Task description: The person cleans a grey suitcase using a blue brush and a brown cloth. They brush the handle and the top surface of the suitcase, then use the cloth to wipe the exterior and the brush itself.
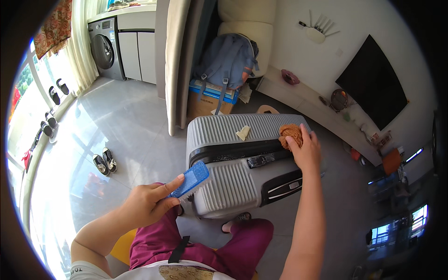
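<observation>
A grey ribbed suitcase [229,184] stands in front of my knees, with a black band along its edge and a black lock panel [268,160]. My left hand [150,201] grips a blue scrubbing brush [194,177], its pale bristles turned down near the suitcase's left side; whether they touch it I cannot tell. At the far right of the suitcase's top, my right hand [307,151] holds a bunched brown cloth [289,132] against the ribbed surface. A small cream-coloured scrap [243,133] lies on the top, left of the cloth.
Behind the suitcase a blue-grey backpack [228,58] rests on a cardboard box [200,105] beside a beige curtain [173,65]. A long low cabinet [308,100] runs along the right wall. Black shoes [105,162] sit on the grey tiles at left, and a washing machine [105,49] stands farther back.
</observation>
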The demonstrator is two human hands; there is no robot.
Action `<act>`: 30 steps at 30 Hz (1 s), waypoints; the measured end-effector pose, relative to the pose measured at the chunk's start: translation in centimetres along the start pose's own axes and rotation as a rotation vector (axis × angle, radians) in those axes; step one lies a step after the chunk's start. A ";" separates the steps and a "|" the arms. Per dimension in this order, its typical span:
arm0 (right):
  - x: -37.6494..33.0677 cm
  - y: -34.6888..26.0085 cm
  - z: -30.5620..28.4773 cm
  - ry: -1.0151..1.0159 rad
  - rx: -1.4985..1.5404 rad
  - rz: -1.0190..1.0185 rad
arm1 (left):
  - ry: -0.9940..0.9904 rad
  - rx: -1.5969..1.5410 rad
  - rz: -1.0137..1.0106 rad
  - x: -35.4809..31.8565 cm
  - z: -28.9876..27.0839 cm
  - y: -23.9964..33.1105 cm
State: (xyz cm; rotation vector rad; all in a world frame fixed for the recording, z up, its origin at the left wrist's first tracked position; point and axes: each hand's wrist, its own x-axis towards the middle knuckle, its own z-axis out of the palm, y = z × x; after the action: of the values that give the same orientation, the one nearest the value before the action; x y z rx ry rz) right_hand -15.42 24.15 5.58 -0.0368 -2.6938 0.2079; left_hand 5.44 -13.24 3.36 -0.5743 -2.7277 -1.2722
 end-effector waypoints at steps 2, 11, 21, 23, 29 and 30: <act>1.4 2.5 0.6 -0.030 0.131 -0.023 | 0.036 -0.061 -0.027 -0.4 0.8 -0.4; -9.6 -9.8 -7.1 0.053 0.509 -0.590 | 0.520 -0.365 -0.100 1.7 4.0 -1.9; -12.9 -11.9 -4.0 -0.124 0.309 -0.701 | 0.158 -0.183 -0.003 11.2 3.6 -2.4; -13.2 -11.4 -3.9 -0.157 0.391 -0.733 | 0.086 -0.157 -0.053 11.4 3.1 -1.6; -17.7 -8.8 -6.5 -0.171 0.433 -0.842 | 0.072 -0.036 -0.093 9.9 3.8 -0.7; -18.7 -8.1 -6.9 -0.152 0.397 -0.874 | 0.078 -0.047 -0.071 9.9 3.7 -0.6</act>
State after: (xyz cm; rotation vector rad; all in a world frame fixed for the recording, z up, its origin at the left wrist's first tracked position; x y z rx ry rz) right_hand 4.48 16.05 5.13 1.2714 -2.4843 0.4630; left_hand -3.63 -7.85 2.76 -0.4253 -2.6839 -1.3486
